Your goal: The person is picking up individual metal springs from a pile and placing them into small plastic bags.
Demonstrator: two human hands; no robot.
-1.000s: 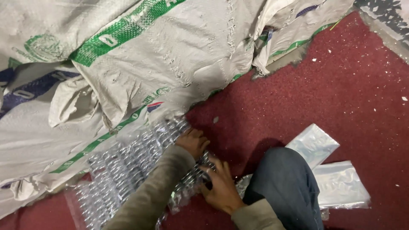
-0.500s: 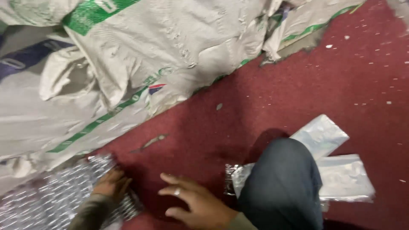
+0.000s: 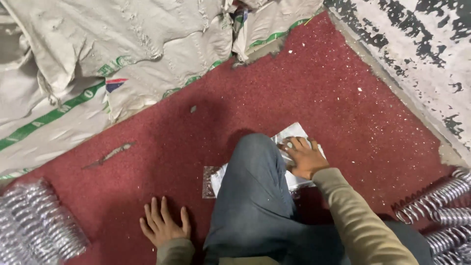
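On the floor: red carpet (image 3: 319,83), the person kneeling on it, knee (image 3: 255,167) forward.
Right hand (image 3: 305,158): fingers spread, pressing flat on a clear plastic packet (image 3: 294,133); not clenched round it.
Packet position: just right of the knee, long axis running from lower left to upper right; partly hidden beneath the leg.
Left hand (image 3: 164,226): released, palm flat on the carpet, well apart from the packet.
Nearer hand: right.
Cut off: shiny coiled springs (image 3: 441,206) at right edge; wrapped spring bundle (image 3: 34,225) at left.
Behind: woven sacks (image 3: 122,54).

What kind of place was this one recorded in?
Probably a storeroom or small workshop floor: woven sacks piled along a red floor, bundles of metal springs, and a wall with peeling paint.
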